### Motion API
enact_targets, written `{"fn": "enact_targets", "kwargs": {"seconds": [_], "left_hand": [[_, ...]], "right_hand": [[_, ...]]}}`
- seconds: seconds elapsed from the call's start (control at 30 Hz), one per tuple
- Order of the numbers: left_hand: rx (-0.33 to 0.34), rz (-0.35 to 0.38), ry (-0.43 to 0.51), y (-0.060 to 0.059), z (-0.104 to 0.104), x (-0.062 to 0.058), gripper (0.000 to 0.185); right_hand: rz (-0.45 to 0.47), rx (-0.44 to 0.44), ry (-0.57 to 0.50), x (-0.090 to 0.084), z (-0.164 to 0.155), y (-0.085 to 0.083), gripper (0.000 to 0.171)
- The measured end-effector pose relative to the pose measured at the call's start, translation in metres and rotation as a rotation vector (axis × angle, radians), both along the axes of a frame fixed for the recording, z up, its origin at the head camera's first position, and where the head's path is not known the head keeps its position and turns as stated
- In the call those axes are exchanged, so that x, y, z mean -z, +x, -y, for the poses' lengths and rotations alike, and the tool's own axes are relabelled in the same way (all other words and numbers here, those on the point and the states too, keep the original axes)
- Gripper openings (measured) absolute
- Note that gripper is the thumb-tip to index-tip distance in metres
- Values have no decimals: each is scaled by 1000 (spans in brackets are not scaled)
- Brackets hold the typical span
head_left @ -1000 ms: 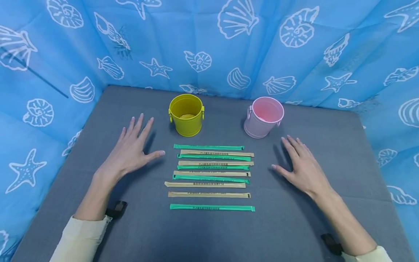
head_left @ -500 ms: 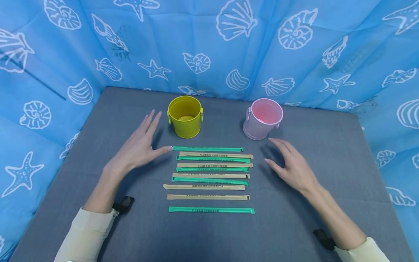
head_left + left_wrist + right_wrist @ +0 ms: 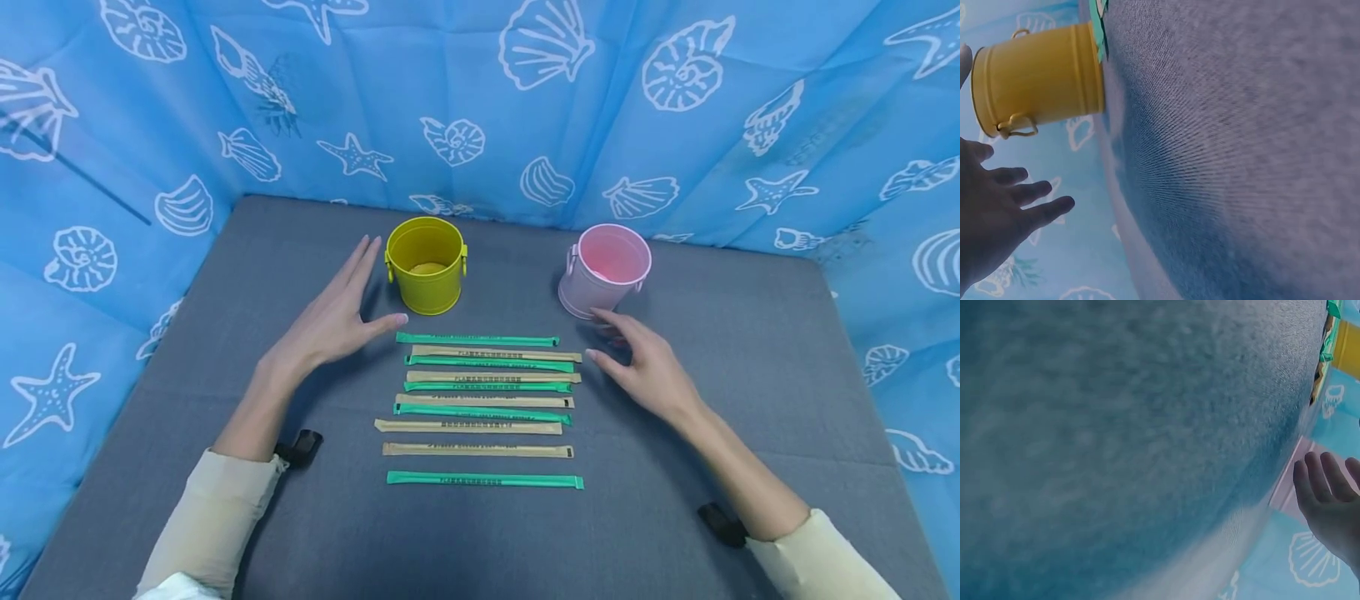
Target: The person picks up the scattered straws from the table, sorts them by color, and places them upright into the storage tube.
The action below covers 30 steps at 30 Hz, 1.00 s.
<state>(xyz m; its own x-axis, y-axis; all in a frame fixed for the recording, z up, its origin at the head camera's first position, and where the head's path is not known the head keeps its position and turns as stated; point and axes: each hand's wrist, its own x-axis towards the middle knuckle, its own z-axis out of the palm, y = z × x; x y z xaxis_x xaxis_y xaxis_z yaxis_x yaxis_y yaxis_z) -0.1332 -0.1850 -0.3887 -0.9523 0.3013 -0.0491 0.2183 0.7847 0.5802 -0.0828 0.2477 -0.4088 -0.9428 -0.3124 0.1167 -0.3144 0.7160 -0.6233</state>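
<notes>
Flanking slim green and tan packets (image 3: 483,401), some printed "PLA", both hands (image 3: 330,323) (image 3: 651,371) are loosely outspread

Blue curtain (image 3: 408,75) behind, white seashell prints (image 3: 546,43), white starfish prints (image 3: 52,395), grey tabletop (image 3: 480,542)

A grey, fabric-topped table (image 3: 480,542) carries everything. Around its middle, ten slim printed packets lie crosswise, one behind another: five green packets (image 3: 477,340) and five beige packets (image 3: 480,451), the colours mostly alternating. The one nearest six o'clock is green and lies apart from its neighbour; the one nearest twelve is green too. A yellow bucket (image 3: 426,292) stands at eleven o'clock, a pink bucket (image 3: 588,287) at one.
</notes>
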Motion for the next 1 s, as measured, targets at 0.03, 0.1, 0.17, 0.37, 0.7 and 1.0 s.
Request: {"fn": "enact_targets", "kwargs": {"seconds": [0.03, 0.1, 0.17, 0.37, 0.7, 1.0], "left_hand": [[2, 2, 9, -1, -1, 0, 109], [8, 2, 22, -4, -3, 0, 109], [15, 1, 37, -7, -4, 0, 108], [32, 0, 82, -15, -8, 1, 107], [54, -20, 155, -23, -14, -2, 105], [53, -39, 181, -32, -18, 1, 102]], "right_hand": [[19, -2, -17, 1, 1, -1, 59], [53, -11, -50, 2, 3, -3, 58], [74, -19, -75, 4, 5, -5, 56], [94, -19, -128, 8, 11, -11, 50], [133, -29, -129, 12, 20, -22, 44], [144, -48, -109, 14, 29, -28, 35]]}}
